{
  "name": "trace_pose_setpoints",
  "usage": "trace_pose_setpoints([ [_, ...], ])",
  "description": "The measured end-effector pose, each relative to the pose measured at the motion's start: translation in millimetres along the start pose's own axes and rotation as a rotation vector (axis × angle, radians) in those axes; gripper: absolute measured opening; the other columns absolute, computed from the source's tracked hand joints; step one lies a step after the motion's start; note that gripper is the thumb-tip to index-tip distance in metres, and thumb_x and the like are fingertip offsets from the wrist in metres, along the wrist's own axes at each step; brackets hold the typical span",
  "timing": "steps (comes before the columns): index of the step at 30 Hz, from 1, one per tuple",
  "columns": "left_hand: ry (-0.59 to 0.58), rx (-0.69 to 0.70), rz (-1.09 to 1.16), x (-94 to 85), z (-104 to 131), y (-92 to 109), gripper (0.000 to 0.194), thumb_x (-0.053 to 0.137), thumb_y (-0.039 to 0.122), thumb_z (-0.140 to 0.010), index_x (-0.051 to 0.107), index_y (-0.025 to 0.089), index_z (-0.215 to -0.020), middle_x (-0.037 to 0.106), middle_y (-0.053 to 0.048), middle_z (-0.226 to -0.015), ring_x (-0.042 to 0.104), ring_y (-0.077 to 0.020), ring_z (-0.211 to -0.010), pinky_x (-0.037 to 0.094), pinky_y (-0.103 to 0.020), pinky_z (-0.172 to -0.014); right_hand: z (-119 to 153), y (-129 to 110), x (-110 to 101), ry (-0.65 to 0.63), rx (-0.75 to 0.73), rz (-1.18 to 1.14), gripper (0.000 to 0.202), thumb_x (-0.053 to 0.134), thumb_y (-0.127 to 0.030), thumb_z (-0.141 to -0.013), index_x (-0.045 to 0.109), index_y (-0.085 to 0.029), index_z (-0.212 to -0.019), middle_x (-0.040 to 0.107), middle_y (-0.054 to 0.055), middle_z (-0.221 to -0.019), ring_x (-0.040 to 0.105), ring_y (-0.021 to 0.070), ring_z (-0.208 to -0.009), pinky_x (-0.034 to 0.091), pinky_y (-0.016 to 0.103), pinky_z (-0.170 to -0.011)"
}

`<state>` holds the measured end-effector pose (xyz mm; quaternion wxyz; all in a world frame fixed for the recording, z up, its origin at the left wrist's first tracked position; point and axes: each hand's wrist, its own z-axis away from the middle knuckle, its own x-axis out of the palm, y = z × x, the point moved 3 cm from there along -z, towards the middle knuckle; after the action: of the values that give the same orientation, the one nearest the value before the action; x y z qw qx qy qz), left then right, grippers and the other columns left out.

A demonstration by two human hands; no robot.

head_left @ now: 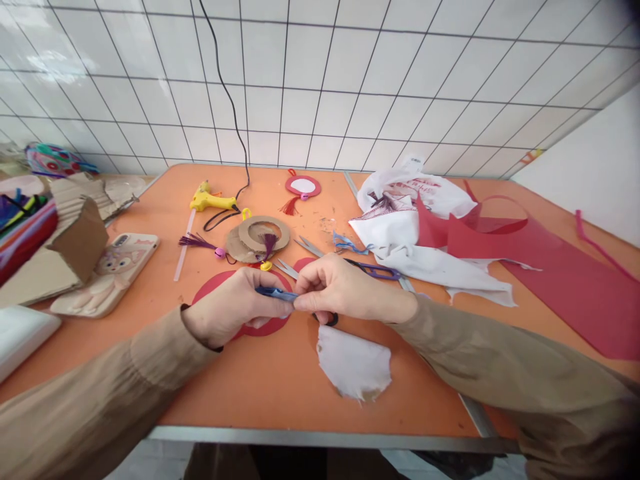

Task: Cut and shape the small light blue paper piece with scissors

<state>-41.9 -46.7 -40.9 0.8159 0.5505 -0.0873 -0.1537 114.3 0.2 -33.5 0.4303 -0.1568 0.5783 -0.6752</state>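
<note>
My left hand [240,300] and my right hand [345,290] meet over the middle of the table, thumbs and fingers pinched. Between them runs a narrow blue strip [274,293], perhaps bundled thread; its exact kind is unclear. Beneath my left hand lies a red disc [210,288], partly hidden. Scissors with a black handle [329,319] lie under my right hand, their blades [286,268] showing beyond it. Another pair has a purple handle [377,270] behind my right hand. A torn piece of white cloth [355,363] rests just in front of it.
Cardboard rings [245,230] with purple tassels, a yellow glue gun [213,199] and a red-rimmed disc with a tassel [303,185] lie behind. Blue threads [350,245], white cloth [435,267] and red sheet [575,287] are right. A phone [107,273] and cardboard [80,240] are left.
</note>
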Motion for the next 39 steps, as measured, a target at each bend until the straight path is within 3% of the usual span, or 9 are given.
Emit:
trace_pose_setpoints([
  [5,-0.025,0.034,0.230,3.8,0,1,0.017,0.081,0.028,-0.060,0.070,0.014,-0.061,0.040,0.006,-0.041,0.025,-0.0030,-0.038,0.010,-0.023,-0.040,1,-3,-3,-0.018,0.005,-0.165,0.022,0.077,-0.031,-0.064,0.062,-0.014,-0.064,0.059,-0.004,-0.045,0.054,0.0084,-0.038,0.038,0.016,-0.036],
  [11,-0.055,0.061,0.344,6.3,-1,1,0.007,0.076,0.019,-0.061,0.072,0.013,-0.062,0.047,0.003,-0.046,0.029,-0.0024,-0.037,0.011,-0.022,-0.039,4,-7,-2,-0.044,-0.009,-0.299,0.031,0.082,-0.036,-0.062,0.062,-0.013,-0.065,0.060,-0.004,-0.049,0.053,0.0067,-0.036,0.036,0.015,-0.036],
  [16,-0.045,0.092,0.398,6.3,2,3,0.008,0.076,0.017,-0.062,0.070,0.013,-0.061,0.050,0.004,-0.048,0.031,-0.0014,-0.037,0.013,-0.021,-0.040,2,-6,-7,-0.046,-0.096,-0.363,0.034,0.076,-0.043,-0.072,0.059,-0.014,-0.067,0.059,-0.003,-0.052,0.055,0.0073,-0.040,0.039,0.017,-0.039],
  [20,-0.031,0.122,0.427,6.5,2,5,0.011,0.079,0.017,-0.062,0.069,0.014,-0.059,0.054,0.003,-0.050,0.031,-0.0010,-0.036,0.012,-0.021,-0.040,2,-9,-23,0.111,-0.175,-0.158,0.028,0.068,-0.041,-0.078,0.059,-0.015,-0.070,0.060,-0.002,-0.057,0.056,0.0081,-0.044,0.037,0.018,-0.038],
  [24,-0.042,0.148,0.461,6.2,1,5,0.017,0.082,0.021,-0.061,0.066,0.014,-0.058,0.051,0.004,-0.047,0.030,-0.0011,-0.037,0.013,-0.021,-0.040,9,-15,-38,0.207,-0.105,0.225,0.015,0.065,-0.029,-0.077,0.061,-0.017,-0.070,0.061,-0.002,-0.055,0.058,0.0113,-0.046,0.042,0.021,-0.043],
  [30,-0.059,0.158,0.537,4.3,0,3,0.023,0.085,0.025,-0.060,0.066,0.012,-0.061,0.054,0.002,-0.051,0.031,-0.0001,-0.038,0.015,-0.019,-0.041,23,-24,-46,0.129,-0.048,0.439,0.013,0.060,-0.027,-0.078,0.064,-0.019,-0.069,0.063,-0.001,-0.054,0.061,0.0147,-0.053,0.042,0.024,-0.049],
  [35,-0.110,0.192,0.544,5.2,1,4,0.027,0.086,0.030,-0.061,0.065,0.012,-0.060,0.047,0.004,-0.046,0.028,-0.0012,-0.037,0.014,-0.020,-0.039,23,-24,-47,0.080,-0.016,0.567,0.014,0.058,-0.025,-0.078,0.064,-0.018,-0.067,0.068,0.001,-0.060,0.059,0.0142,-0.056,0.040,0.024,-0.048],
  [39,-0.102,0.183,0.547,6.0,1,3,0.026,0.086,0.028,-0.060,0.067,0.012,-0.062,0.055,0.002,-0.054,0.030,-0.0001,-0.037,0.015,-0.019,-0.040,21,-23,-44,0.064,-0.002,0.556,0.014,0.058,-0.023,-0.079,0.062,-0.019,-0.067,0.067,0.000,-0.060,0.058,0.0135,-0.055,0.039,0.024,-0.048],
])
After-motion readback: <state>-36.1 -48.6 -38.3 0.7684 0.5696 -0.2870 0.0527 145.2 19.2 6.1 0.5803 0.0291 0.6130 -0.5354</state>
